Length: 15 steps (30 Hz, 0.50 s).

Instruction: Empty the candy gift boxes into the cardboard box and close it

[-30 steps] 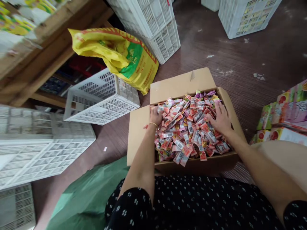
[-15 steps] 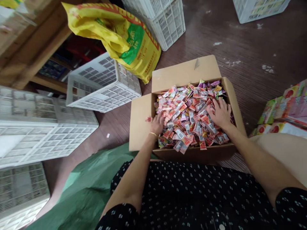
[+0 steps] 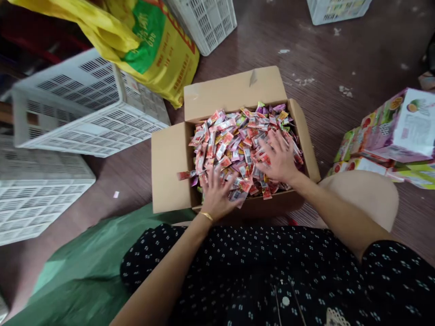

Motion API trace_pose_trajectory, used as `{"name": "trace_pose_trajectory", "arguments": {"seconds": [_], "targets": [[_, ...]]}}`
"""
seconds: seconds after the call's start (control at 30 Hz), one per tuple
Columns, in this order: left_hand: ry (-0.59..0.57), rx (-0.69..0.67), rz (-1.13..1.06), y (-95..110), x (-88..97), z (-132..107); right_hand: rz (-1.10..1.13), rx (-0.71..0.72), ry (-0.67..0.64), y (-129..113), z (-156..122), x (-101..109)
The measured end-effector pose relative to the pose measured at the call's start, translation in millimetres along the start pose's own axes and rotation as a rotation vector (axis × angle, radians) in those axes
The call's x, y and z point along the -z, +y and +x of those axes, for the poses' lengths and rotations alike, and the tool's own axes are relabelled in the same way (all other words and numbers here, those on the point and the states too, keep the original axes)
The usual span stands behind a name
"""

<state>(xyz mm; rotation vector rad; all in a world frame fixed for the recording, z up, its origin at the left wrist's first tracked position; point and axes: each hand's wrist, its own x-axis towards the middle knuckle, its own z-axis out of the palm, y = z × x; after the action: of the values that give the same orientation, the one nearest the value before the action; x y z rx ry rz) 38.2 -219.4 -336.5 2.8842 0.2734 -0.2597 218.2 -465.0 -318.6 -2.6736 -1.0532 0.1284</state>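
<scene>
An open cardboard box (image 3: 171, 167) is heaped to its rim with small wrapped packets (image 3: 234, 142), mostly pink and red, some purple and yellow. My left hand (image 3: 217, 192) lies spread over the packets at the near left part of the heap, fingers apart. On the right side of the pile, my right hand (image 3: 278, 156) rests with its fingers spread and pointing away from me. Neither hand grips a packet that I can see. One red packet (image 3: 184, 175) pokes out over the left flap.
White plastic crates (image 3: 102, 129) stand at the left, one beside a yellow sack (image 3: 170, 59). More crates (image 3: 214, 22) are at the back. Printed cartons (image 3: 384, 131) are stacked at the right. Green sheeting (image 3: 95, 267) covers the floor at lower left.
The view has shifted to the right. My left hand has moved from the box's left edge to the near side of the heap. My right hand has slid slightly inward over the packets.
</scene>
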Motion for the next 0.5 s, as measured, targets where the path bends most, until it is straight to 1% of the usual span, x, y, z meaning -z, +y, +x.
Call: {"name": "trace_pose_trajectory", "arguments": {"seconds": [0.03,0.07,0.1,0.17,0.27,0.33,0.4,0.47,0.5], "targets": [[-0.092,-0.065,0.03,10,-4.0,-5,0.017,0.092,-0.03,-8,-8,-1],[-0.159,-0.089,0.054,16,-7.9,-5,0.034,0.163,-0.06,-13,-15,-5],[-0.204,-0.09,0.075,17,-10.8,1,0.046,0.209,-0.089,-16,-20,-11],[-0.259,-0.101,0.122,6,-12.1,23,0.049,0.226,-0.134,-14,-25,-24],[-0.323,-0.201,0.228,-16,-7.8,63,0.028,0.191,-0.151,0,-19,-44],[-0.327,-0.231,0.286,-21,-7.1,77,0.02,0.184,-0.143,8,-12,-52],[-0.302,-0.198,0.308,-15,-8.1,76,0.018,0.192,-0.14,13,-8,-54],[-0.284,-0.136,0.3,-3,-5.4,63,0.017,0.208,-0.144,12,-6,-49],[-0.289,-0.108,0.284,4,-0.7,55,0.018,0.214,-0.146,11,-7,-45]]}}
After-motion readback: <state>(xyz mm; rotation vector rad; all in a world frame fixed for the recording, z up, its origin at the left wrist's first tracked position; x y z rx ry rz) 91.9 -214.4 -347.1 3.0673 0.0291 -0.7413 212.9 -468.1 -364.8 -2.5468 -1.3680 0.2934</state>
